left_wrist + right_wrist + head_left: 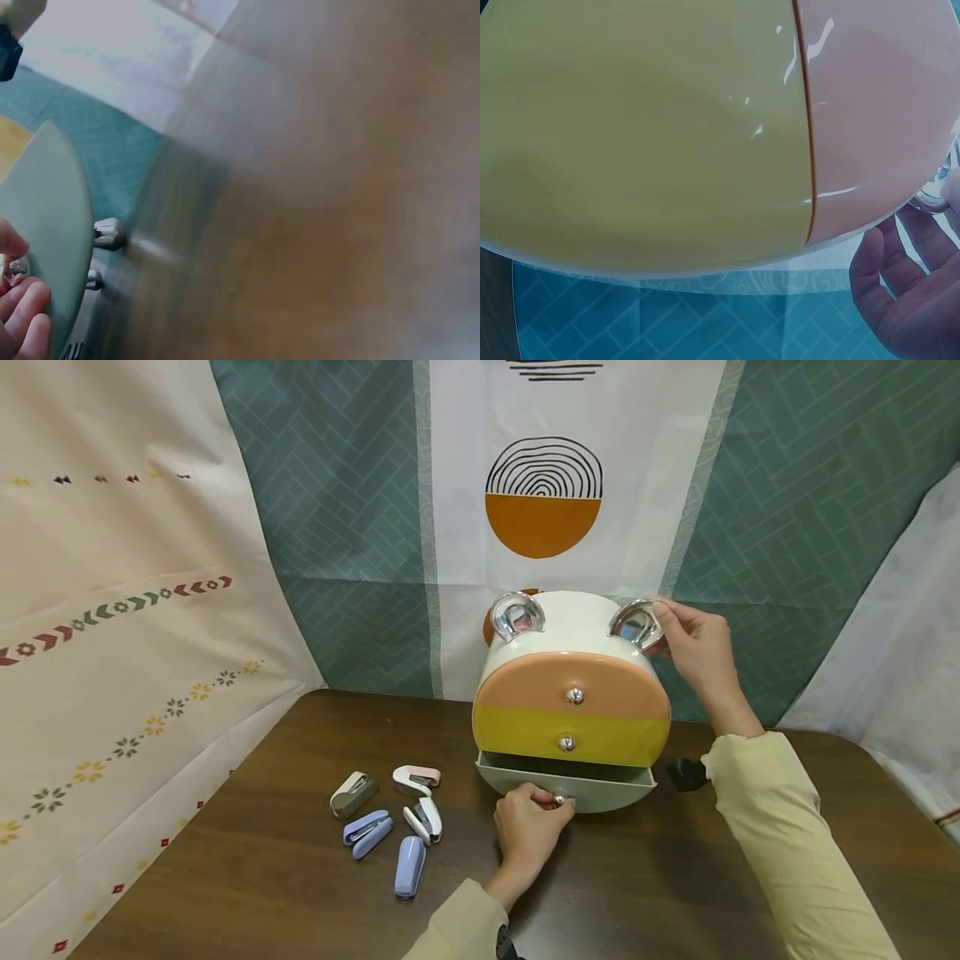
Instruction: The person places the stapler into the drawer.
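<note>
Head view: a rounded cabinet (525,681) stands on the tabletop (262,860), its green bottom drawer (607,797) partly pulled out. The left hand (527,828) has its grip pinching that drawer's silver knob (559,799); the right hand (699,647) pinches a silver ear (636,625) at the cabinet's upper right. Five small staplers (409,865) lie left of the cabinet. Left wrist view: the left grip is bent around the knob, against the drawer's front. Right wrist view: the right grip holds the ear, beside the cabinet's yellow and orange front.
</note>
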Tool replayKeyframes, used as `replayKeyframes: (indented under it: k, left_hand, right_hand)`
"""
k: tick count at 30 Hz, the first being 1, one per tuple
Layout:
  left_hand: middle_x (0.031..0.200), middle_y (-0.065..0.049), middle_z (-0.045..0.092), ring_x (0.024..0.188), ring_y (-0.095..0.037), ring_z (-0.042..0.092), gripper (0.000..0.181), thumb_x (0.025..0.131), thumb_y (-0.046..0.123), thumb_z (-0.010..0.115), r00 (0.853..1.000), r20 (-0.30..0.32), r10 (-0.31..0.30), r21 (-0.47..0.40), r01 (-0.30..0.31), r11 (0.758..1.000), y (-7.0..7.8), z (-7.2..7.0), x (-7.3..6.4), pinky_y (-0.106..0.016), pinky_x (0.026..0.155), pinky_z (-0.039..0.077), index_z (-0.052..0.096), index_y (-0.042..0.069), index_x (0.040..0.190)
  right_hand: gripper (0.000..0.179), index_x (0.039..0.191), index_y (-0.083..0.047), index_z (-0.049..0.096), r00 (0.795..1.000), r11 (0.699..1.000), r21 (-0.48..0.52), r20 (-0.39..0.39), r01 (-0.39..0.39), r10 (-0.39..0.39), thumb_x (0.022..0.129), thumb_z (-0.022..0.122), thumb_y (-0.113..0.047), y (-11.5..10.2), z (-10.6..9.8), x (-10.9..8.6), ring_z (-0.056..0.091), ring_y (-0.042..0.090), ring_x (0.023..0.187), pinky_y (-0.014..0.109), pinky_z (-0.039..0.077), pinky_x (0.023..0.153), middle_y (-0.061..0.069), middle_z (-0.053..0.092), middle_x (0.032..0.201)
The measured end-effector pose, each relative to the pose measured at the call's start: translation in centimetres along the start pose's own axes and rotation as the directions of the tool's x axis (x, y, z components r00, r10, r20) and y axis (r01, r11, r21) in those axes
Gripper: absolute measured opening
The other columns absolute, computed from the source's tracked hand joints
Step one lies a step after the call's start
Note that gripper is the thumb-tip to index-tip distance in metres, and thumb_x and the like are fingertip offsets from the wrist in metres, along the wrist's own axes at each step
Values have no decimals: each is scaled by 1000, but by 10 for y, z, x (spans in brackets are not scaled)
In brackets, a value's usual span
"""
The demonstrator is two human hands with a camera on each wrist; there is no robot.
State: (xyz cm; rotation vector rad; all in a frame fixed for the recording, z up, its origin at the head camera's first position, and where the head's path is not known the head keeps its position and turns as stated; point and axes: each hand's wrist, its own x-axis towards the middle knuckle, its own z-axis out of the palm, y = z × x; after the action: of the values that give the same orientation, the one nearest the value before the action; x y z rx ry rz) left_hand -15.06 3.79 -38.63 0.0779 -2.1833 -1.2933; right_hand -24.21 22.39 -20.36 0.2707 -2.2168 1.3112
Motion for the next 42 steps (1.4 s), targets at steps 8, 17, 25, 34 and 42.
replayKeyframes:
  k: [8,17,25,34,42]
  left_hand:
    - [52,11,61,46,4,52,22,57,24,83,991,55,-118,-88,123,989,4,-12,-19,-18,46,40,62,17,59]
    - [54,3,63,47,1,56,23,58,17,84,972,130,-196,-296,227,928,7,-25,-39,-21,47,46,63,8,63]
    - [57,0,64,50,-2,58,22,59,11,82,949,184,-255,-373,308,876,11,-37,-53,-21,48,46,63,4,66]
    - [63,-3,66,56,-6,62,23,60,9,82,913,267,-310,-404,398,824,14,-48,-60,-21,53,49,62,1,70]
    - [72,-6,68,65,-10,65,24,62,5,80,825,462,-325,-349,506,789,8,-64,-59,-20,57,50,64,-1,79]
  right_hand:
    - [43,122,-6,59,1000,1000,11,-13,8,-7,91,51,-36,1,2,0,54,-2,52,13,43,52,-25,54,60]
    - [43,122,-7,58,1000,1000,20,-19,5,-4,91,52,-36,1,3,1,54,-2,51,13,43,52,-26,55,60]
    - [45,123,-8,58,1000,1000,21,-16,-13,13,90,51,-38,2,4,0,55,-2,51,13,44,52,-25,55,61]
    - [44,123,-8,58,1000,999,48,-18,-14,15,91,52,-37,1,4,1,55,-2,50,14,45,53,-23,56,60]
    - [44,123,-7,57,1000,999,38,0,-6,6,91,51,-36,1,4,-1,55,1,49,15,46,54,-22,56,58]
